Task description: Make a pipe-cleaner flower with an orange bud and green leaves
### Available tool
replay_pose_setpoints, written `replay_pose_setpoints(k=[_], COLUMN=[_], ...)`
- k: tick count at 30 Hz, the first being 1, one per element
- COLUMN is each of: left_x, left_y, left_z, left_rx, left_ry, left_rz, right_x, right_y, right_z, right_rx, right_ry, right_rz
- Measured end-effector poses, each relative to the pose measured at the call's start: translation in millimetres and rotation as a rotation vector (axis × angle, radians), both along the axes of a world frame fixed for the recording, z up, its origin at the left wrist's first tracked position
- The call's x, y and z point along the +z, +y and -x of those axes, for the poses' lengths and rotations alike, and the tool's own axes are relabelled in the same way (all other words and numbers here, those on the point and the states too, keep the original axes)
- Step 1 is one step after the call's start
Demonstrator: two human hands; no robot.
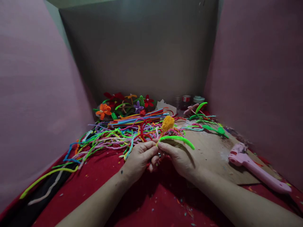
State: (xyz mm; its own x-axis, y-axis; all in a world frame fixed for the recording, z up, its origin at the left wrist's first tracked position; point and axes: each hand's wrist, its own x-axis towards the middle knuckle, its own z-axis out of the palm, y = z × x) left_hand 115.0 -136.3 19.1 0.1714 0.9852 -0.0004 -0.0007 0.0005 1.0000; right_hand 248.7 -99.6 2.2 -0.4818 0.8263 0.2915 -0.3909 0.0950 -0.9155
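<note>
Both hands meet in the middle, pinching the stem of a pipe-cleaner flower with a fuzzy yellow-orange head [168, 123]. A bright green pipe-cleaner leaf [178, 138] arches from the pinch point out to the right, over my right hand. My left hand [143, 157] is closed, thumb and forefinger pressed together on the stem. Thumb and fingertips of my right hand [178, 157] close on the same spot from the other side. The stem below the fingers is mostly hidden.
Loose multicoloured pipe cleaners [111, 138] heap behind my hands, with a straight bundle [139, 118] on top. Finished flowers [104, 111] stand at the back. On the right, a pink glue gun [258, 170] rests partly on a cardboard sheet [208, 157]. Red cloth [94, 189] covers the table.
</note>
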Motion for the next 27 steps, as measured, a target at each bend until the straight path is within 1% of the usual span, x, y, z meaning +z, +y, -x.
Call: replay_pose_setpoints(k=[3,7,8,9,12,15,21,24,27], left_x=[-4.2,-9.9,-10.4,-10.3,-7.7,-5.6,-7.7,-10.4,-13.5], left_y=[0,-1,0,0,2,4,6,8,9], left_z=[-2,-4,-3,-3,0,3,5,8,11], left_rx=[0.041,0.172,0.178,0.169,0.105,0.049,-0.092,-0.202,-0.306], left_ry=[0.127,0.363,0.378,0.363,0.209,0.029,-0.270,-0.417,-0.508], left_rz=[-0.082,-0.308,-0.321,-0.295,-0.107,-0.011,0.111,0.168,0.202], right_x=[1.0,3.9,4.8,5.6,7.6,7.5,-0.8,-5.6,-6.6], right_y=[-1,-2,-2,-2,-2,-3,4,9,10], right_z=[1,1,1,1,1,1,0,-1,-1], right_rx=[0.002,-0.102,-0.104,-0.088,0.027,0.122,0.074,0.081,0.110], right_ry=[0.011,0.002,-0.010,-0.026,-0.032,0.016,0.040,0.026,0.038], right_rz=[0.007,0.004,-0.003,-0.010,-0.012,0.010,0.058,0.057,0.052])
